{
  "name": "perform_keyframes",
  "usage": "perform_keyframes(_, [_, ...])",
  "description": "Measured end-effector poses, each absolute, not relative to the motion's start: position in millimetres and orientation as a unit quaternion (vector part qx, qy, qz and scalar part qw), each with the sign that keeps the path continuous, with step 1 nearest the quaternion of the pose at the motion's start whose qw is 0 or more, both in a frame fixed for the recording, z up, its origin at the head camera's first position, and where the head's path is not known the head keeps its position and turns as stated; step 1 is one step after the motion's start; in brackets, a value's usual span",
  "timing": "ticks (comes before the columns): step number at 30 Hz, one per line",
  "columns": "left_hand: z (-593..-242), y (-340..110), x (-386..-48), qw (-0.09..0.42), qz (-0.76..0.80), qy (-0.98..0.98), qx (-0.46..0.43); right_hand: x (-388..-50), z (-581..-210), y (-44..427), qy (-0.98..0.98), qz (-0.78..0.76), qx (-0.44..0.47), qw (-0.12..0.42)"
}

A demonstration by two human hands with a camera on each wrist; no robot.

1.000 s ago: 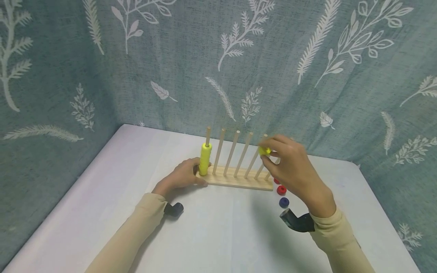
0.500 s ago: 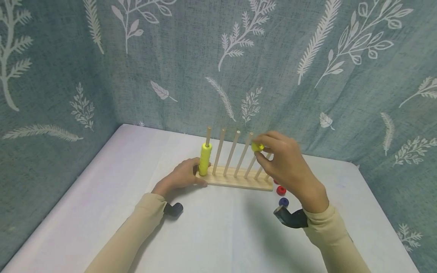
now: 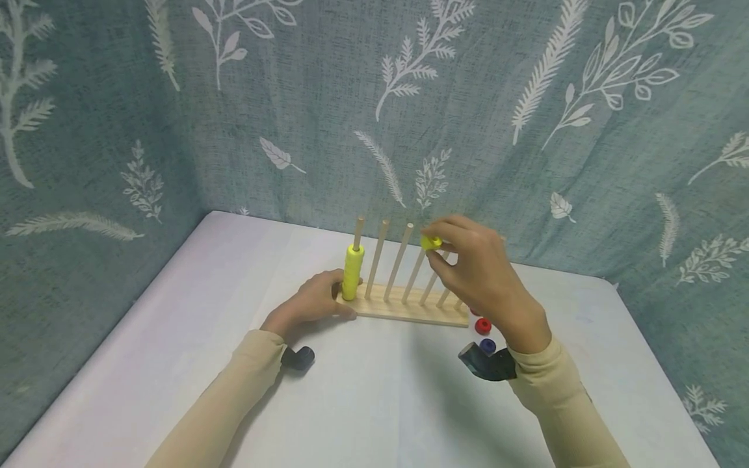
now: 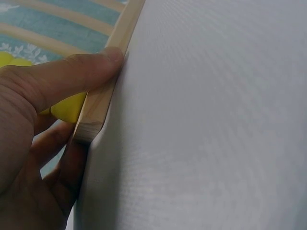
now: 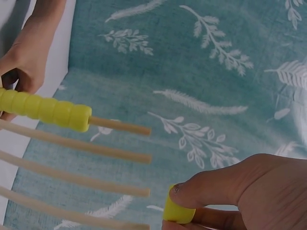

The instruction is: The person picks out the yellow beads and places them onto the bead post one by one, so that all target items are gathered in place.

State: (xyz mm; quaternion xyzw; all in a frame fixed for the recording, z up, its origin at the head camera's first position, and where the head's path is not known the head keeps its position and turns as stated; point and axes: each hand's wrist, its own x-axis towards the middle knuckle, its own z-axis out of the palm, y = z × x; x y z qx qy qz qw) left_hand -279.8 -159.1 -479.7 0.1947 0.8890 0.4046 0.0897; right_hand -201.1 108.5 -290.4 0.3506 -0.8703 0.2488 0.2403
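A wooden peg rack with a flat base (image 3: 409, 314) and several upright pegs stands on the table. Its leftmost peg carries a stack of yellow beads (image 3: 352, 273), with the peg's tip bare above. My left hand (image 3: 313, 300) grips the base's left end, the thumb (image 4: 88, 69) on the front edge and fingers behind. My right hand (image 3: 476, 266) pinches a loose yellow bead (image 5: 178, 208) between thumb and fingers. In the head view this bead overlaps the fourth peg's top; the right wrist view shows it apart from the peg tips.
A red bead (image 3: 483, 325) and a dark blue bead (image 3: 487, 346) lie off the rack's right end, with another red one partly hidden by the right hand. A patterned green curtain (image 3: 328, 130) hangs behind the white table (image 3: 363, 403).
My right hand has moved left and slightly up with the yellow bead, from near the fifth peg to the fourth peg's top. The left hand and rack have stayed put.
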Motion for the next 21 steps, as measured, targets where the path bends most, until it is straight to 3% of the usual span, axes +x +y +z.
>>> perform_keyframes(21, [-477.4, -159.3, -279.6, 0.093, 0.400, 0.890, 0.199, -213.8, -283.2, 73.5, -0.857, 0.238, 0.388, 0.240])
